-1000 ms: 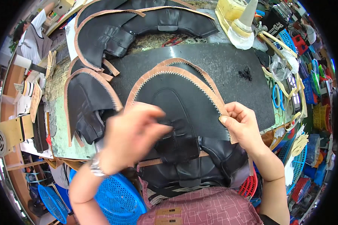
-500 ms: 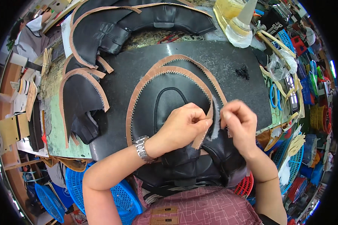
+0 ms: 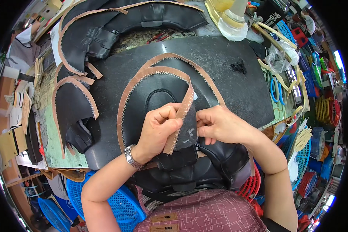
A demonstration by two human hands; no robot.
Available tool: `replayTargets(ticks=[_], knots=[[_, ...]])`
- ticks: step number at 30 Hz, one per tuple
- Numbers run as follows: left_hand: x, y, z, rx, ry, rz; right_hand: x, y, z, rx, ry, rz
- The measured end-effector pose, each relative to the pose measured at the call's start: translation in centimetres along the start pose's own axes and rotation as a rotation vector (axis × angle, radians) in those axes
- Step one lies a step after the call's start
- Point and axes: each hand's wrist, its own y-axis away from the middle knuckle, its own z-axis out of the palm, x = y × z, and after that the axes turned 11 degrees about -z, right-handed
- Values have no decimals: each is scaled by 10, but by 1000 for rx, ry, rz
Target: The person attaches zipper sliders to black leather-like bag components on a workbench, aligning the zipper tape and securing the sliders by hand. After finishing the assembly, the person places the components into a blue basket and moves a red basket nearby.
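A black leather shoe upper (image 3: 170, 83) with a zigzag-stitched tan edge strip (image 3: 187, 101) lies before me. My left hand (image 3: 158, 129) grips its right edge between thumb and fingers and turns that side over, so the greyish underside shows. Close against the turned edge, my right hand (image 3: 225, 124) has its fingers curled and its fingertips partly behind the flap; what they pinch, if anything, is hidden. A second similar upper (image 3: 199, 79) lies beneath and behind the first. The near parts of both hang toward my lap.
More black uppers (image 3: 78, 44) lie at the far left of the dark work board (image 3: 112, 77). Black thread scraps (image 3: 239, 66) and blue-handled scissors (image 3: 276, 91) are to the right. A pale cone-topped container (image 3: 232, 29) stands at the back. Blue baskets (image 3: 125, 203) sit below the table.
My left hand has drawn the upper's right edge up and leftward, folding it over. My right hand has moved left and turned, coming up to the flap. The whole view has shifted slightly.
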Motion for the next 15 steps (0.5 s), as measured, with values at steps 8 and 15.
replayTargets(ticks=[8, 15], knots=[[2, -2, -1, 11, -92, 125, 3, -10, 13, 45, 91, -11], [11, -5, 0, 51, -179, 186, 20, -4, 32, 262, -165, -100]])
